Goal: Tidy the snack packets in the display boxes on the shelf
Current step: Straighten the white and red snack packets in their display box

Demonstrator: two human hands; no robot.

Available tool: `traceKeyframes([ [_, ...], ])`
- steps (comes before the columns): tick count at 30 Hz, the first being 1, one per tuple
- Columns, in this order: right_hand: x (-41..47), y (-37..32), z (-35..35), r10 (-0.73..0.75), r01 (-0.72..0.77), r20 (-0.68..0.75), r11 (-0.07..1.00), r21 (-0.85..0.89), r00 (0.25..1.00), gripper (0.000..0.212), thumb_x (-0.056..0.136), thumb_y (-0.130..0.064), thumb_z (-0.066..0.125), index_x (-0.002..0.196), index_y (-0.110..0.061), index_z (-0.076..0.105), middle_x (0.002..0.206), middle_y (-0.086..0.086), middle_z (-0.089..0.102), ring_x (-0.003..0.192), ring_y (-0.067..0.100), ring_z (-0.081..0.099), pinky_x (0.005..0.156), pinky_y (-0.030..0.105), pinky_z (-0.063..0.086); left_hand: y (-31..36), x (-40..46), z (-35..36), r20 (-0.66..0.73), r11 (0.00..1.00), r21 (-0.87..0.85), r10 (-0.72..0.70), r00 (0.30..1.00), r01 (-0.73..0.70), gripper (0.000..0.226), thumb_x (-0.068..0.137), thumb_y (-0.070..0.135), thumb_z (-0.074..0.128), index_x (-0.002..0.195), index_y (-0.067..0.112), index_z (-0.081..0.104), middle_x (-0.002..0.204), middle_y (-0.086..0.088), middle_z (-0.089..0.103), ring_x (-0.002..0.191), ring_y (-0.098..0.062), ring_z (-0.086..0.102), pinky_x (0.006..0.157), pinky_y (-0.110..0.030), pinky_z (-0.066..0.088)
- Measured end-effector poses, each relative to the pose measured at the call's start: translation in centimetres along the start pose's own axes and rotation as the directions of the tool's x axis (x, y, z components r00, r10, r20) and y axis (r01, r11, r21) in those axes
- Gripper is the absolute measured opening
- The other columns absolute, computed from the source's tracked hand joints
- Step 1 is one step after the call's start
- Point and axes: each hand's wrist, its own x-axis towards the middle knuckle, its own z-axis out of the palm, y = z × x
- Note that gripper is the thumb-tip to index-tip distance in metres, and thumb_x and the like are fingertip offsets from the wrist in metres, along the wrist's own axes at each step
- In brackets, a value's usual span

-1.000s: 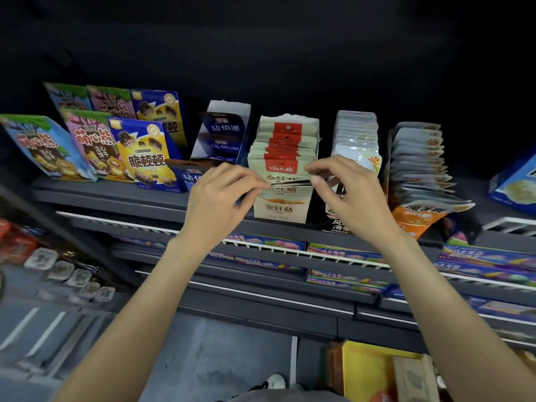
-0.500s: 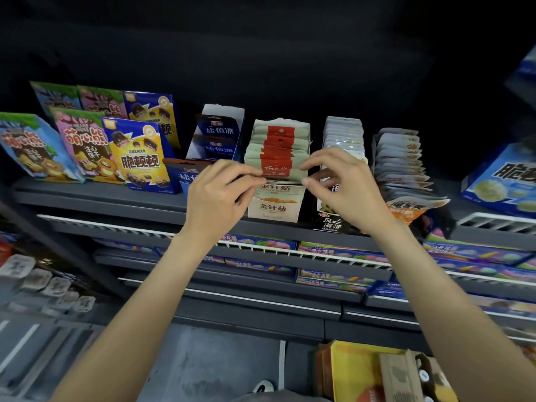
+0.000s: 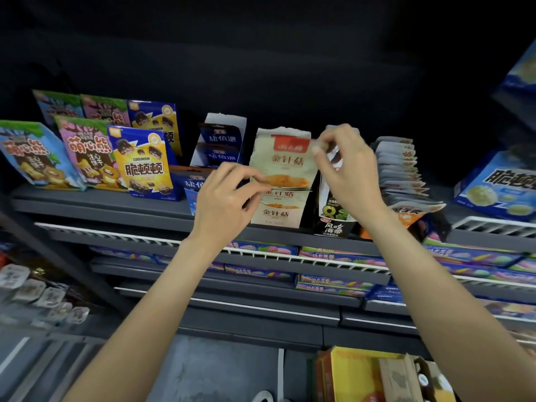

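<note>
A cream snack packet [image 3: 285, 162] with a red top label stands raised upright above its cream display box [image 3: 278, 211] on the upper shelf. My left hand [image 3: 224, 201] pinches the packet's lower left edge. My right hand [image 3: 346, 166] pinches its upper right corner. Right of it stands a black display box [image 3: 335, 224] of green-marked packets, mostly hidden by my right hand. Further right, a fanned row of white and orange packets [image 3: 401, 172] leans forward. A blue display box [image 3: 216, 145] with blue packets sits to the left.
Colourful cookie bags [image 3: 139, 163] line the shelf's left end, and a blue box [image 3: 501, 190] sits at the right. The dark shelf edge [image 3: 101, 208] runs below. Lower shelves hold flat purple and blue boxes [image 3: 342, 252]. A yellow carton [image 3: 359, 375] stands on the floor.
The front cream packet has been lifted upright from the stack. My right hand rose to its top corner; my left hand stays at its lower edge. The camera shifted slightly.
</note>
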Motion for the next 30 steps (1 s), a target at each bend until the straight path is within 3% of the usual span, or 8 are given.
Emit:
traceKeyframes([
  [3,1.5,-1.5,-2.0,0.129,-0.101,-0.136,0.975,0.197,0.982,0.006,0.1,-0.02,0.047,0.098,-0.015,0.044,0.076,-0.009,0.056,0.066,0.007,0.055,0.054,0.024,0.043,-0.1,0.5,-0.1,0.093,0.997,-0.051,-0.045,0.995,0.05,0.012,0.088,0.021,0.064,0.088,0.013,0.072,0.1,-0.002,0.066,0.096,-0.022,0.056,0.079,-0.035,0.048],
  [7,2.8,-2.5,-5.5,0.251,-0.164,-0.244,0.93,0.328,0.937,0.009,0.101,-0.022,0.048,0.098,-0.015,0.044,0.078,0.01,0.067,0.076,0.028,0.064,0.059,0.042,0.051,0.3,2.1,-0.6,0.219,0.968,-0.107,-0.201,0.955,0.228,0.035,0.091,0.045,0.051,0.093,0.016,0.07,0.104,0.002,0.064,0.102,-0.018,0.054,0.085,-0.036,0.046],
  [11,2.5,-1.8,-7.5,0.416,-0.31,-0.148,0.832,0.46,0.897,0.008,0.1,-0.018,0.049,0.104,-0.012,0.05,0.082,-0.008,0.07,0.083,0.004,0.069,0.066,0.023,0.056,3.1,4.8,-2.1,0.257,0.786,-0.423,-0.372,0.892,0.45,0.032,0.09,0.05,0.047,0.108,0.027,0.061,0.107,0.02,0.06,0.106,-0.003,0.056,0.087,-0.019,0.043],
  [15,1.4,-1.2,-8.4,0.51,-0.404,-0.033,0.719,0.565,0.86,0.009,0.1,-0.019,0.05,0.107,-0.014,0.053,0.092,-0.002,0.072,0.087,0.01,0.07,0.069,0.025,0.055,6.7,7.0,-2.5,0.431,0.498,-0.647,-0.384,0.816,0.576,0.028,0.085,0.033,0.066,0.109,0.037,0.053,0.109,0.016,0.064,0.099,0.004,0.061,0.079,-0.011,0.047],
  [20,0.3,-0.7,-9.1,0.576,-0.439,-0.057,0.68,0.587,0.816,0.022,0.097,-0.019,0.056,0.117,-0.013,0.049,0.096,-0.001,0.071,0.086,0.005,0.069,0.065,0.018,0.052,8.8,7.1,-1.3,0.469,0.421,-0.682,-0.376,0.799,0.598,0.03,0.086,0.01,0.068,0.101,0.033,0.056,0.101,0.01,0.068,0.088,0.001,0.065,0.073,-0.017,0.052],
  [24,-1.4,-0.5,-9.5,0.508,-0.375,-0.283,0.83,0.413,0.813,0.032,0.092,-0.018,0.063,0.12,-0.018,0.049,0.11,-0.006,0.06,0.09,-0.005,0.059,0.075,0.011,0.047,9.5,6.6,-0.4,0.461,0.372,-0.701,-0.415,0.784,0.609,0.031,0.085,0.01,0.069,0.103,0.031,0.055,0.102,0.006,0.068,0.089,-0.002,0.066,0.072,-0.017,0.053],
  [27,-3.0,-1.6,-9.5,0.402,-0.325,-0.232,0.894,0.309,0.886,0.026,0.092,-0.021,0.062,0.117,-0.021,0.055,0.111,-0.008,0.059,0.095,-0.005,0.057,0.079,0.012,0.047,9.9,6.3,0.3,0.391,0.456,-0.675,-0.446,0.805,0.58,0.03,0.086,0.012,0.07,0.105,0.031,0.057,0.103,0.009,0.068,0.094,-0.004,0.066,0.076,-0.022,0.054],
  [30,-3.8,-3.3,-8.9,0.366,-0.32,-0.051,0.866,0.385,0.929,0.042,0.09,-0.032,0.064,0.126,-0.036,0.042,0.117,-0.018,0.056,0.109,-0.002,0.058,0.089,0.017,0.049,11.2,6.0,1.0,0.157,0.746,-0.559,-0.332,0.93,0.361,0.028,0.087,0.016,0.069,0.115,0.02,0.065,0.108,0.006,0.069,0.097,-0.006,0.064,0.082,-0.024,0.053],
])
